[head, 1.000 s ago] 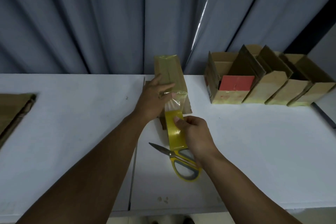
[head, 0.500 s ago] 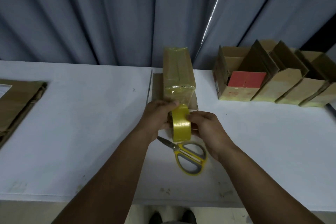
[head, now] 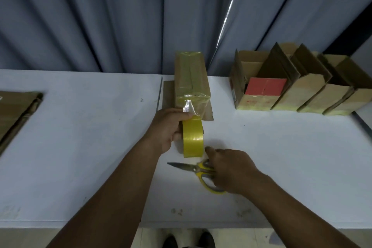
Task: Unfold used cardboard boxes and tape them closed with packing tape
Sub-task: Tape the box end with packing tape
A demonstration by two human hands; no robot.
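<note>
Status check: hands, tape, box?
Left hand grips tape roll; strip runs uncut to taped box. Right hand on scissors handles, scissors flat on table, grip unclear. Nothing blocking the cut.

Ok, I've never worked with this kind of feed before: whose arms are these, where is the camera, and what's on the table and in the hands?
There is no machine here. These are a person's two bare arms, filmed by one wide-angle camera worn on their head, looking forward and down. The left hand holds a yellow tape roll in its grip. A strip of tape runs from the roll up to the near end of a cardboard box on the white table. The right hand lies over the handles of the scissors, which rest on the table; I cannot tell whether it has closed on them. A row of open boxes stands at the right, and flattened cardboard lies at the far left.
</note>
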